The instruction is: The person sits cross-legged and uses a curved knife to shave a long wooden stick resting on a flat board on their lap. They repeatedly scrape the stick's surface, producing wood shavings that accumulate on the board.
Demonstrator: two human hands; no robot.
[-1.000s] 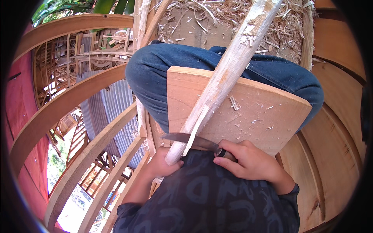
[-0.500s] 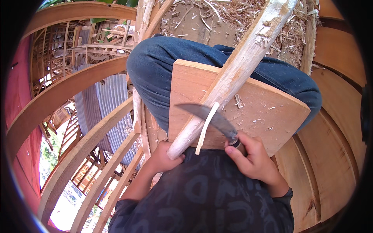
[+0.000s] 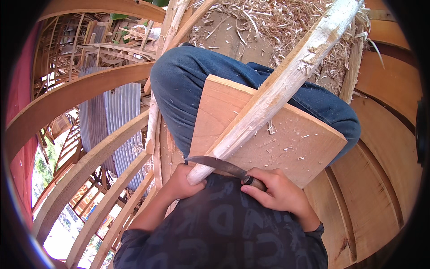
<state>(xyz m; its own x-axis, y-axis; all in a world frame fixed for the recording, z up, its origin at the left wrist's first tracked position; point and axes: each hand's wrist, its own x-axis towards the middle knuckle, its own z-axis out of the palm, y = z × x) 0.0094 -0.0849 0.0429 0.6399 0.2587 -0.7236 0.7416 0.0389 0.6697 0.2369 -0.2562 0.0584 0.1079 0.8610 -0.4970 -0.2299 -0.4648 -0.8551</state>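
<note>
A long pale wooden pole (image 3: 273, 92), stripped and rough in patches, slants from my waist up to the far right. Its near end is wrapped by my left hand (image 3: 182, 182), close against my shirt. My right hand (image 3: 277, 188) grips the handle of a knife with a curved dark blade (image 3: 217, 163). That blade lies across the pole just above my left hand, its tip reaching past the pole's left side. Under the pole, a square wooden board (image 3: 286, 134) rests on my lap, with a few thin shavings on it.
Wood shavings (image 3: 286, 27) pile up beyond my knees. Curved wooden ribs (image 3: 94, 175) stand at the left, with corrugated sheets (image 3: 118, 130) behind them. Curved planks (image 3: 371, 175) form a wall on the right. A loose wooden strip (image 3: 154, 121) stands beside my left knee.
The knife has slid down the pole toward me and to the left, nearer my left hand. The long curled shaving that hung at the blade is gone from there.
</note>
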